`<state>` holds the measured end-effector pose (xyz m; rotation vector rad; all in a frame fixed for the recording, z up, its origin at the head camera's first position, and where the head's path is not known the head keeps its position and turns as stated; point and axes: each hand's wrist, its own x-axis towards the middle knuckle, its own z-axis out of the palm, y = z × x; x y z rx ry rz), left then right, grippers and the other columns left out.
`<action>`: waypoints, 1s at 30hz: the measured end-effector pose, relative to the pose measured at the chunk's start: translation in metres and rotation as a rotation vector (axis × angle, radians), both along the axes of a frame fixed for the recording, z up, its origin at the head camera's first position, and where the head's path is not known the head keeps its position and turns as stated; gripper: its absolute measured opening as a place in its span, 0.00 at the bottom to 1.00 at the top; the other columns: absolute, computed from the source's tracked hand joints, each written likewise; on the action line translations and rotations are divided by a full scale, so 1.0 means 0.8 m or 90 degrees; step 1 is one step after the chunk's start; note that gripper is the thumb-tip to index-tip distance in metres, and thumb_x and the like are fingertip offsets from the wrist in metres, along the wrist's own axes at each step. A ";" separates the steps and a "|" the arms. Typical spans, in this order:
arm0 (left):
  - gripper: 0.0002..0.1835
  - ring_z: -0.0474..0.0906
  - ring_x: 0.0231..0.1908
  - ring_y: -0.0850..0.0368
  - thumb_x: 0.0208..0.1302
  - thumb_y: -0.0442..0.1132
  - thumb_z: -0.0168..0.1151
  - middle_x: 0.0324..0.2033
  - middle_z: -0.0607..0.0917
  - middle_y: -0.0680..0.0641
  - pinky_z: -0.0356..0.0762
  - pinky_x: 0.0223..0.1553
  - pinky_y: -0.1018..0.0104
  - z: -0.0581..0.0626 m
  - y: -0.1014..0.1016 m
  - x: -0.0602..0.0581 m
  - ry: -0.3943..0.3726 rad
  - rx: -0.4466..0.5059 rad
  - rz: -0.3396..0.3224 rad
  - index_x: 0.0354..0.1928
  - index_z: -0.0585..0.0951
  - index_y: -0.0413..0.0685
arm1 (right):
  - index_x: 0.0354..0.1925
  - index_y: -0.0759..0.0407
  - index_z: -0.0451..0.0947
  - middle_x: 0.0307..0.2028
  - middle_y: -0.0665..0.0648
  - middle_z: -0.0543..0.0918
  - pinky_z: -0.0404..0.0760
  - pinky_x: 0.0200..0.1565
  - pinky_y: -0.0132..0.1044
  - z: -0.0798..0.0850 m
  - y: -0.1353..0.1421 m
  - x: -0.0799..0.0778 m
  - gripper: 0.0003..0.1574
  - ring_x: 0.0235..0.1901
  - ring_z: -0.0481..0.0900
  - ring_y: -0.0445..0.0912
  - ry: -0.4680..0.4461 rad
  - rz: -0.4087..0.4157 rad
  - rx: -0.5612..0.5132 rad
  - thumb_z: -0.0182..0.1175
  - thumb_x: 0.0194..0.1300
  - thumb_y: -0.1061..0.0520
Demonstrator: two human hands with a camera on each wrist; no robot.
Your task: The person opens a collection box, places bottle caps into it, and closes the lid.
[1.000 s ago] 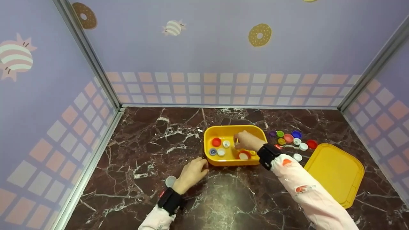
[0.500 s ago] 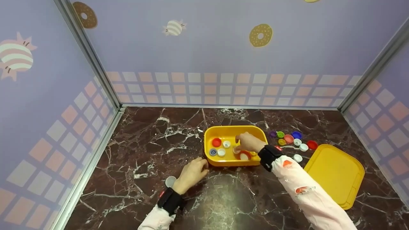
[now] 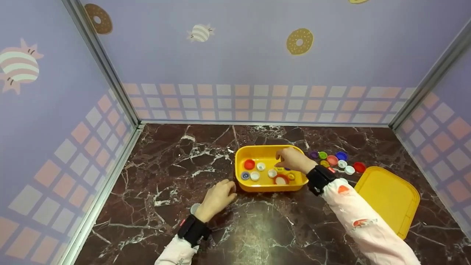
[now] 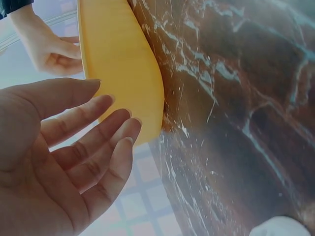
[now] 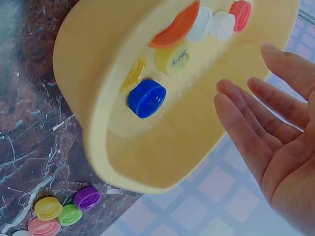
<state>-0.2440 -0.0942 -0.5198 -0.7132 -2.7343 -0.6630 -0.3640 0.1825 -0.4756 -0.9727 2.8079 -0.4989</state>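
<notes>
A yellow plastic box [image 3: 272,188] stands on the marbled table with several bottle caps inside. Among them are a red cap [image 3: 249,164], a white cap [image 3: 272,173], an orange-rimmed cap [image 3: 281,179] and a blue cap [image 5: 146,99]. My right hand [image 3: 294,160] hovers over the box's right half, fingers loosely bent, with nothing between them in the right wrist view. Beside the box's front left corner is my left hand [image 3: 217,198]. Its fingers are relaxed and hold nothing, as the left wrist view shows. A whitish cap [image 4: 280,227] lies by the left wrist, partly hidden in the head view.
Several loose caps, including a purple cap [image 5: 87,197] and a salmon cap [image 3: 332,160], lie right of the box. A yellow lid [image 3: 388,198] lies farther right, partly covered by the right sleeve. Patterned walls [image 3: 250,59] enclose the table at the back and sides.
My right hand has let go of the white cap in the box and moved up and to the right. My left hand has shifted slightly away from the box.
</notes>
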 end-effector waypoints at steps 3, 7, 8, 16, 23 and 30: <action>0.07 0.70 0.23 0.56 0.49 0.35 0.65 0.22 0.68 0.54 0.69 0.21 0.62 0.001 -0.005 -0.002 -0.004 -0.008 0.011 0.25 0.74 0.47 | 0.36 0.69 0.77 0.22 0.54 0.77 0.74 0.26 0.36 0.001 0.008 0.004 0.14 0.20 0.74 0.42 0.007 -0.001 -0.023 0.65 0.54 0.59; 0.07 0.72 0.23 0.54 0.49 0.35 0.65 0.23 0.69 0.53 0.70 0.22 0.61 0.004 -0.015 -0.004 -0.003 -0.016 0.019 0.26 0.74 0.46 | 0.34 0.68 0.76 0.22 0.53 0.77 0.74 0.25 0.35 0.002 0.020 0.011 0.12 0.19 0.75 0.41 0.022 0.002 -0.060 0.65 0.54 0.60; 0.07 0.72 0.24 0.53 0.49 0.35 0.65 0.23 0.69 0.52 0.70 0.22 0.60 0.005 -0.017 -0.004 -0.002 -0.019 0.022 0.26 0.74 0.46 | 0.33 0.68 0.77 0.22 0.53 0.77 0.74 0.25 0.35 0.003 0.024 0.013 0.12 0.20 0.75 0.41 0.031 0.005 -0.068 0.65 0.54 0.60; 0.09 0.72 0.23 0.52 0.48 0.35 0.66 0.22 0.68 0.52 0.70 0.21 0.59 0.010 -0.043 -0.007 -0.013 -0.060 0.047 0.26 0.74 0.45 | 0.31 0.68 0.77 0.22 0.53 0.77 0.75 0.26 0.38 0.001 0.054 0.016 0.11 0.22 0.75 0.45 0.063 -0.031 -0.115 0.66 0.53 0.60; 0.19 0.74 0.32 0.45 0.44 0.41 0.71 0.30 0.73 0.44 0.72 0.30 0.52 0.011 -0.070 -0.004 -0.160 -0.161 0.042 0.36 0.76 0.40 | 0.32 0.68 0.77 0.24 0.56 0.78 0.76 0.25 0.38 0.002 0.083 0.023 0.09 0.23 0.76 0.46 0.085 -0.078 -0.139 0.65 0.53 0.63; 0.35 0.68 0.47 0.35 0.40 0.46 0.74 0.49 0.70 0.32 0.69 0.40 0.44 0.012 -0.088 0.005 -0.267 -0.194 0.059 0.52 0.73 0.37 | 0.31 0.63 0.77 0.25 0.54 0.80 0.76 0.25 0.38 0.003 0.118 0.027 0.06 0.23 0.77 0.44 0.057 -0.131 -0.137 0.63 0.56 0.61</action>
